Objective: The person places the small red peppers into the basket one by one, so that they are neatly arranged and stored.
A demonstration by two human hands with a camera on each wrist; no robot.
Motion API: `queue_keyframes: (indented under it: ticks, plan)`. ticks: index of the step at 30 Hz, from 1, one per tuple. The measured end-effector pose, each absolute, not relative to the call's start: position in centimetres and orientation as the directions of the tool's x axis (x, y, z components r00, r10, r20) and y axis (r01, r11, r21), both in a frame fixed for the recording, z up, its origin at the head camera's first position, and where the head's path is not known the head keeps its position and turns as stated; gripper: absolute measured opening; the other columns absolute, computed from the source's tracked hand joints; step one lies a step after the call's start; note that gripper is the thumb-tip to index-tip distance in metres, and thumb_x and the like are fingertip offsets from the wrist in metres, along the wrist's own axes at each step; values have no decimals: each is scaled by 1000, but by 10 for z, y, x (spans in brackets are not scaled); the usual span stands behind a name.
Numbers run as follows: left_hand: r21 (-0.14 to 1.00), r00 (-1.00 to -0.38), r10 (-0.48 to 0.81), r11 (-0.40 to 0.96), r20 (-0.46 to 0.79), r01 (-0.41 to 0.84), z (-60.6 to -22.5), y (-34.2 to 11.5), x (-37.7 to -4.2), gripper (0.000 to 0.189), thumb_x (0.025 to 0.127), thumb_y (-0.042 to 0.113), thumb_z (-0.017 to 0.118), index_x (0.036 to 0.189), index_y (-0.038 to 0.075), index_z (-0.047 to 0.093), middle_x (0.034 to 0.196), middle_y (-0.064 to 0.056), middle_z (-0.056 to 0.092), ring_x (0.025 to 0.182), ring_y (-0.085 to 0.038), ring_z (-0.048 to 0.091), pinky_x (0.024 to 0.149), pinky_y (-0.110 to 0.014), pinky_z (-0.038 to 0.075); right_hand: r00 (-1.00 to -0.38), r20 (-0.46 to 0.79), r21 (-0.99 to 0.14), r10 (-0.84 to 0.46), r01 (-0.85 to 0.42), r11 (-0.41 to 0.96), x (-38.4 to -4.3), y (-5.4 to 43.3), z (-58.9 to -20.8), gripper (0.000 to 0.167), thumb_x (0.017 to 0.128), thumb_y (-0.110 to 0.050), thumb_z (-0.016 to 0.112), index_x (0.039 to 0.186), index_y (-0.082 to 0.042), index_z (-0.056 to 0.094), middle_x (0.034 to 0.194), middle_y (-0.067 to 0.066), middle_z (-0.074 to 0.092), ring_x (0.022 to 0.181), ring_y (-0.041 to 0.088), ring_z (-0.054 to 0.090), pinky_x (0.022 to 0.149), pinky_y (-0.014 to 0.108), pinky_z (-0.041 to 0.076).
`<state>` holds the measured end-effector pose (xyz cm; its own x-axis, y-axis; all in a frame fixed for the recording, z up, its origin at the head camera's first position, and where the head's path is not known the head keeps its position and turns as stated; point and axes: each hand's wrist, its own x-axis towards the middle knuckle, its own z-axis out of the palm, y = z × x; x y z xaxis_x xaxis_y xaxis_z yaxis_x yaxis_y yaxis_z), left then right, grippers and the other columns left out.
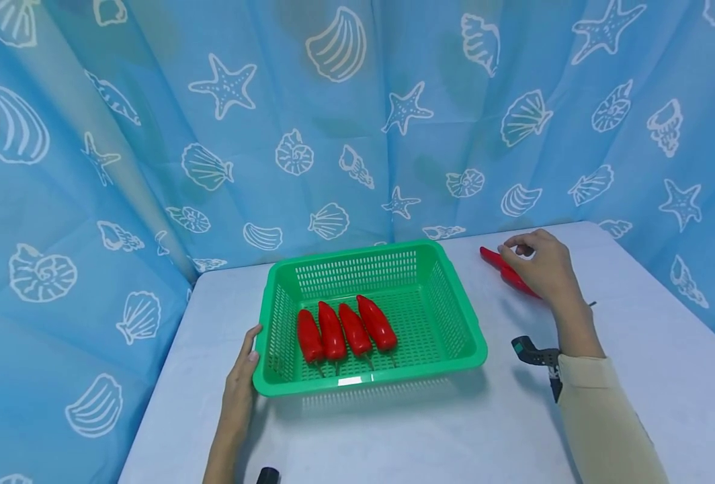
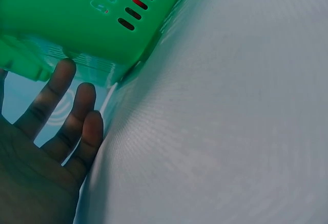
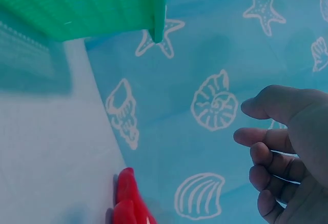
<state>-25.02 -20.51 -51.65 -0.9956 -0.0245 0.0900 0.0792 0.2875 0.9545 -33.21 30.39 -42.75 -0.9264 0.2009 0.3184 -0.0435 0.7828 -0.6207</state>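
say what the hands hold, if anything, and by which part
Nothing visibly: the right hand is empty; the left hand rests against the basket's left side.

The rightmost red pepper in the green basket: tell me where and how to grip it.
Probably pinch the rightmost pepper across its plump middle, from above: it lies lengthwise in the green basket, whose walls rise around it. Its right side is free; the neighbouring pepper sits close on its left.

Bright, even light in the head view leaves a soft shadow below the green basket (image 1: 430, 370) and glints on the red peppers (image 1: 333, 333), while both wrist views look dimmer and hazier.
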Motion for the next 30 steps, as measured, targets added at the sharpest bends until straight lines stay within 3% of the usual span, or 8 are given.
queue_keyframes:
  ticks: [7,21,30]
  plan:
    - [959,-996,-16,272,84,76,-515,-207,-248,51,107,53,31,155,39,33,161,3,27,149,-23,20,116,-59,14,-932,288,-624,220,-8,781,-339,312,-438,34,96,-26,66,117,0,67,113,20,53,107,39,49,86,55,50]
    - [955,-996,-34,290,78,65,-514,-206,-249,52,106,54,31,156,37,34,161,0,29,149,-25,22,115,-60,17,-955,196,-602,224,63,796,-351,325,-464,44,89,-20,75,124,5,62,122,26,50,114,46,45,83,60,52]
    - [957,-996,-18,280,87,79,-512,-204,-248,51,107,52,31,155,38,34,160,1,29,148,-25,22,115,-59,17,-959,131,-593,250,126,795,-352,334,-475,50,87,-20,77,124,9,60,120,29,46,115,50,38,80,61,50]
